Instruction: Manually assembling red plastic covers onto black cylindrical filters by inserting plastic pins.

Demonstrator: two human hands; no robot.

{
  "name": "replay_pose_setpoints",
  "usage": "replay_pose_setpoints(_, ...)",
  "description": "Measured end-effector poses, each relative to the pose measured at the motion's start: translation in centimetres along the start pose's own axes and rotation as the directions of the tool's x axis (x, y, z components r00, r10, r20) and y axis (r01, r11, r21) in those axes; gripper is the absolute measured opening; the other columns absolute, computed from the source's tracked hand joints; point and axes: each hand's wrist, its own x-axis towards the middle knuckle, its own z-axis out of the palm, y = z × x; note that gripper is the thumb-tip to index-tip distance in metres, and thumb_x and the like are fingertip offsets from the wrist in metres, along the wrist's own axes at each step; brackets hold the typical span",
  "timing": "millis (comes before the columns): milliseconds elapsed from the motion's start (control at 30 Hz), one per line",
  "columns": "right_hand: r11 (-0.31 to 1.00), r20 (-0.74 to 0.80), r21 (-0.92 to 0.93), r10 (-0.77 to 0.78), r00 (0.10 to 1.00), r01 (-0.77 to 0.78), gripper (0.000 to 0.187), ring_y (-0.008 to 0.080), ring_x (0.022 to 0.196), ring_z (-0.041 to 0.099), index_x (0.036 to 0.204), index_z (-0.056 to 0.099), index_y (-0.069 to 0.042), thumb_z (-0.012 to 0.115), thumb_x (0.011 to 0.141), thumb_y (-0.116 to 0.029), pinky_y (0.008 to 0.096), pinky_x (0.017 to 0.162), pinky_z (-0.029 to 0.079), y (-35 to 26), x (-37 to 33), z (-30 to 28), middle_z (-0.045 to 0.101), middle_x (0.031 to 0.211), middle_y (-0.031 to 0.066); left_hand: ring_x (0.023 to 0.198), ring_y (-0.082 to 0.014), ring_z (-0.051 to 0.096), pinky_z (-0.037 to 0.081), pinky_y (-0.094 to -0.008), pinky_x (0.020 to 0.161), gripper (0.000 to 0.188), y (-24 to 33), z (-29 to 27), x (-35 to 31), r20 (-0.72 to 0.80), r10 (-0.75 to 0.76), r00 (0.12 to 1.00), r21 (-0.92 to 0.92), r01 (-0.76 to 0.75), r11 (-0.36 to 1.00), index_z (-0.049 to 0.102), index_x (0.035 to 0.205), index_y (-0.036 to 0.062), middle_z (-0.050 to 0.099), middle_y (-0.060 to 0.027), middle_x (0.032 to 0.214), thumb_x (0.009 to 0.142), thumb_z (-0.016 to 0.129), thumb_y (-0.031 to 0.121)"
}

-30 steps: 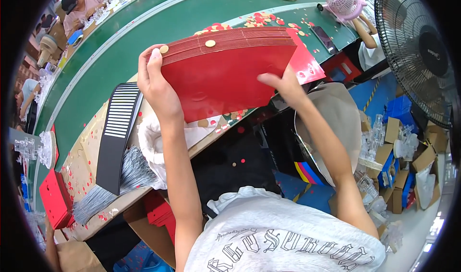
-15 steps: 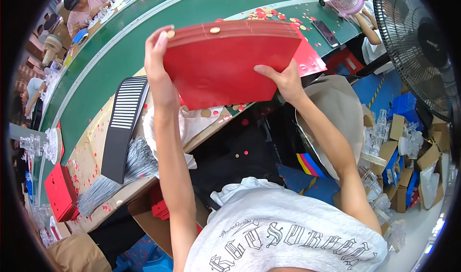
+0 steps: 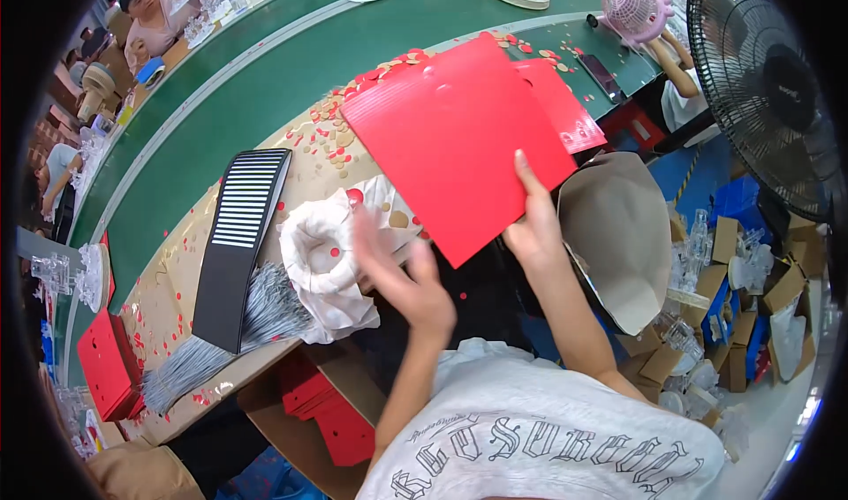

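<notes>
My right hand [image 3: 537,231] grips the lower right edge of a red sheet stack [image 3: 459,138], thumb on top and fingers beneath. The stack is tilted with its broad red face up, so its thickness is hidden. My left hand [image 3: 406,288], a little blurred, is off the stack with fingers apart and nothing in it. Closest to that hand is a ring of wrapped whitish cloth [image 3: 302,266] at the table edge. Behind the held stack lies another red sheet [image 3: 556,98] with small holes.
Red and tan discs [image 3: 340,138] litter the table. A black striped panel [image 3: 225,279] and grey wire bundle [image 3: 261,301] lie left. Red pieces fill a cardboard box [image 3: 380,394] below. Right are a phone [image 3: 602,78], large bag [image 3: 618,235] and black fan [image 3: 777,85]. Co-workers sit beyond.
The red stack has turned from edge-on to face up and swung right. My left hand has let go and dropped toward me. The cloth ring and more discs now show.
</notes>
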Motion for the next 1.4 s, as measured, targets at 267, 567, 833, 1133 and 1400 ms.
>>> replay_pose_setpoints(267,0.997,-0.128,-0.047,0.06,0.99,-0.067,0.039,0.0208,0.12,0.059,0.132,0.053,-0.005,0.065,0.098,-0.02,0.0391,0.104,0.048,4.0,-0.2,0.4,0.061,0.128,0.009,0.115,-0.0223,0.058,0.05,-0.0394,0.095,0.052,-2.1,-0.1,-4.0,0.066,-0.624,0.779,-0.363,0.601,0.712,0.041,0.141,0.0002,0.054,-0.013,0.131,0.102,0.057,0.03)
replay_pose_setpoints(567,0.96,-0.166,-0.198,0.169,0.972,-0.2,0.036,0.0183,0.116,0.057,0.128,0.056,-0.012,0.061,0.098,-0.033,0.0447,0.098,0.042,3.3,-3.5,0.8,0.063,0.123,0.0036,0.107,-0.022,0.06,0.055,-0.0427,0.084,0.038,-1.3,-1.6,-1.9,0.052,-0.693,0.719,-0.364,0.66,0.657,0.043,0.121,0.0031,0.056,-0.0135,0.118,0.102,0.057,0.032)
replay_pose_setpoints(833,0.743,-0.186,-0.606,0.213,0.959,-0.283,0.047,0.0172,0.102,0.063,0.135,0.048,-0.015,0.056,0.099,-0.045,0.0324,0.082,0.046,0.1,-5.1,-2.0,0.06,0.122,0.0033,0.12,-0.0206,0.05,0.044,-0.0465,0.098,0.048,-0.8,-2.6,-2.1,0.147,-0.746,0.649,-0.371,0.736,0.567,0.044,0.137,0.0072,0.052,-0.0077,0.131,0.1,0.058,0.035)
replay_pose_setpoints(1133,-0.07,0.448,-0.893,-0.24,0.861,0.444,0.017,0.0161,0.094,0.063,0.102,0.068,0.0,0.065,0.092,-0.014,0.031,0.085,0.05,-13.1,-1.6,-1.5,0.066,0.098,0.0078,0.127,-0.0327,0.047,0.038,-0.0394,0.104,0.061,1.3,-5.8,-7.7,0.003,-0.255,0.967,0.043,0.255,0.966,0.031,0.142,-0.0015,0.044,-0.0203,0.141,0.093,0.057,0.023)
replay_pose_setpoints(1400,-0.622,0.259,-0.781,-0.4,0.879,-0.053,0.063,0.0391,0.115,0.061,0.133,0.058,-0.002,0.065,0.087,-0.044,0.0467,0.101,0.047,-19.7,21.5,-10.4,0.062,0.125,0.0237,0.141,-0.0271,0.038,0.034,-0.0444,0.114,0.065,0.1,18.6,5.2,0.425,-0.653,0.627,-0.041,0.734,0.678,0.034,0.146,-0.0023,0.03,-0.02,0.153,0.089,0.059,0.015)
